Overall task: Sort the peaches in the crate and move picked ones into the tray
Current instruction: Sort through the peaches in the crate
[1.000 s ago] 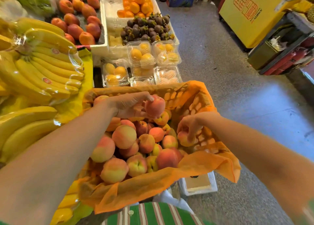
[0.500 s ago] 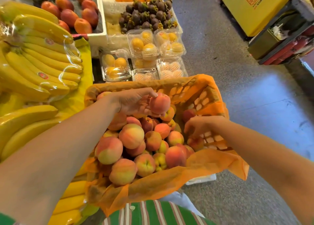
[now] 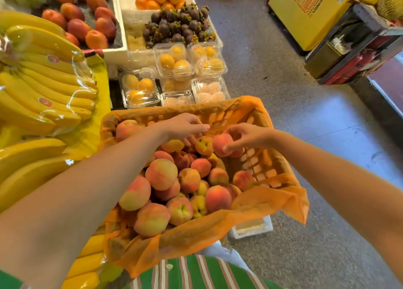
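Peaches [image 3: 161,174] heaped high in the orange-lined crate [image 3: 257,166], and 1 of them is up out of the pile! Right hand [image 3: 246,136] has that picked peach [image 3: 221,144] pinched between thumb and curled fingertips, just above the far right end of the crate, close to the lattice wall. A fingertip hold like that leaves most of the skin showing, likely so it can be checked without bruising.

Left hand [image 3: 185,127] reaches over the far end too, fingers stretched out and loose, with nothing visibly held. Its fingertips sit just beside the lifted fruit, perhaps ready to take it or to dig for the next.

Sorting looks early, as the crate is full. Which tray takes the keepers? Cannot tell: the white foam boxes [image 3: 122,37] beyond the clear packs [image 3: 174,59] hold other fruit. Bananas [image 3: 43,81] lie along the left.
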Demonstrator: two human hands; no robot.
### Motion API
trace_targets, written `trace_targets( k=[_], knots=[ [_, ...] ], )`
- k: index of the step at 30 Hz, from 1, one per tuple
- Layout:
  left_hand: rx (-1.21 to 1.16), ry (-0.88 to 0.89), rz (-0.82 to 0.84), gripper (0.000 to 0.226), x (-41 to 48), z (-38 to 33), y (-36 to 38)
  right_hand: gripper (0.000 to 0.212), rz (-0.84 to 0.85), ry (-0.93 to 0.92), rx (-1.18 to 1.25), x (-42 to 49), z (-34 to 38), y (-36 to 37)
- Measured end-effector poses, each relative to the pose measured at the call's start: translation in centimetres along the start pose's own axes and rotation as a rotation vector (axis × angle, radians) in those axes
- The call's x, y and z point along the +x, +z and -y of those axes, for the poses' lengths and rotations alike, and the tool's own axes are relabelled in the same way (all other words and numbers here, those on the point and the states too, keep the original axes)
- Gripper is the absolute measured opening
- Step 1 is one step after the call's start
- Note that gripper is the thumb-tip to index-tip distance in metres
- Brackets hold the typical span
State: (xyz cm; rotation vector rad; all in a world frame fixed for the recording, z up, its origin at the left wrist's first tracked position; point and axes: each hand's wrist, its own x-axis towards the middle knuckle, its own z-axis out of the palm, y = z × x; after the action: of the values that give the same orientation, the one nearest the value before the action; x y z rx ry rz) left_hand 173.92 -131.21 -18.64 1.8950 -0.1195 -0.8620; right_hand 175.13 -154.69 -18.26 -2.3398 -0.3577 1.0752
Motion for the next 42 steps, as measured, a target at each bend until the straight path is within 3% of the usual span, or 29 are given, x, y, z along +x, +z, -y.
trace_targets(
  k=[2,4,10,15,19,23,26,29,32,35,38,40,42],
  knots=[
    [0.177,0.035,-0.051,0.029,0.3,0.3,-0.1,0.058,0.097,0.090,-0.455,0.6,-1.0,0.2],
    [0.275,0.061,-0.047,0.025,0.4,0.5,-0.2,0.060,0.197,0.142,-0.714,1.3,-1.7,1.1],
    [0.325,0.127,-0.103,0.029,0.4,1.7,-0.3,0.042,0.172,0.137,-0.994,2.4,-3.4,3.5],
    [0.175,0.124,-0.145,0.033,-0.3,2.5,-1.2,0.043,0.125,0.099,-1.006,2.4,-3.6,4.1],
    [0.295,0.176,-0.186,0.028,-1.1,2.7,-2.0,0.043,0.069,0.111,-0.900,3.0,-3.7,3.6],
    [0.427,0.184,-0.164,0.017,-2.4,3.3,-2.7,0.034,-0.040,0.029,-0.488,3.2,-0.9,2.8],
    [0.466,0.157,-0.079,0.015,-4.1,2.8,-3.1,0.028,0.147,-0.055,-0.150,2.3,2.5,2.9],
    [0.584,0.025,0.133,0.032,-5.8,2.0,-2.7,0.031,0.442,0.004,-0.214,1.5,4.6,4.3],
    [0.846,-0.104,0.251,0.058,-7.0,0.9,-1.4,0.046,0.604,0.128,-0.318,0.8,4.8,6.2],
    [1.054,-0.173,0.275,0.072,-7.4,0.2,0.1,0.070,0.589,0.178,-0.449,-0.3,4.6,7.6],
    [1.154,-0.151,0.244,0.069,-7.5,0.1,0.9,0.066,0.540,0.116,-0.489,-1.1,4.1,8.0],
    [1.115,-0.117,0.208,0.064,-7.7,0.3,0.9,0.058,0.513,0.086,-0.404,-1.6,3.4,7.5],
    [0.903,-0.070,0.166,0.060,-7.7,0.7,0.6,0.053,0.471,0.045,-0.266,-2.1,2.5,6.4]
  ],
)
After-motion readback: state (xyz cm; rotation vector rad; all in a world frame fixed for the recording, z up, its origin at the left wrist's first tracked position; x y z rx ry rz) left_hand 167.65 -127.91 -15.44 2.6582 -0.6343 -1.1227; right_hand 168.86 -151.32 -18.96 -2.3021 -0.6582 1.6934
